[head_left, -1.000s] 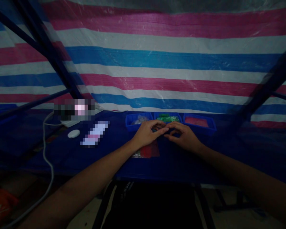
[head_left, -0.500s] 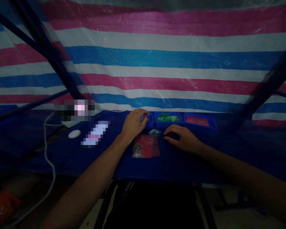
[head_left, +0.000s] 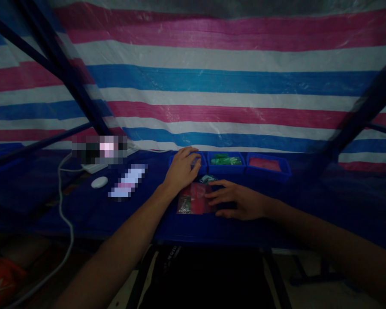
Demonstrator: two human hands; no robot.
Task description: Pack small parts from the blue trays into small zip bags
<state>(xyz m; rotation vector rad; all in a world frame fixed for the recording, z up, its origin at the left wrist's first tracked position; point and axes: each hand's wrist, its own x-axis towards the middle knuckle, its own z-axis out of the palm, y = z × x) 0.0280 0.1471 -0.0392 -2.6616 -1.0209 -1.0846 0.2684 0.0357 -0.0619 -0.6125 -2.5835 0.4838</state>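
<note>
Hands apart at the desk (head_left: 141, 214), each on its own job. Left hand (head_left: 182, 168) is up at the back, fingers curled down over the leftmost blue bin (head_left: 171, 161), knuckles covering most of it. Whether anything sits between those fingers, I cannot tell, because the light is poor and the hand hides the inside of the bin. Right hand (head_left: 238, 200) is lower and nearer the body, lying flat with fingers spread and pointing left, and its fingertips rest on the right edge of a red bag (head_left: 195, 198) that lies flat on the desk; nothing is pinched in that hand. Clear plastic with small pale bits shows at the red bag's left end. Just behind it, between the two hands, sits a small greenish packet (head_left: 208, 178), close to the right hand's index finger; touching or not is too dim to call.

Along the back runs a row of three bins: the one under the left hand, a middle bin (head_left: 227, 159) with green pieces, and a right bin (head_left: 266, 164) with red contents. Off to the left lies a white oval object (head_left: 99, 182), well apart from the hands, and a white cable (head_left: 67, 219) trails down off the desk's edge. Behind it all hangs a tarp (head_left: 212, 86) striped pink, white and blue.
</note>
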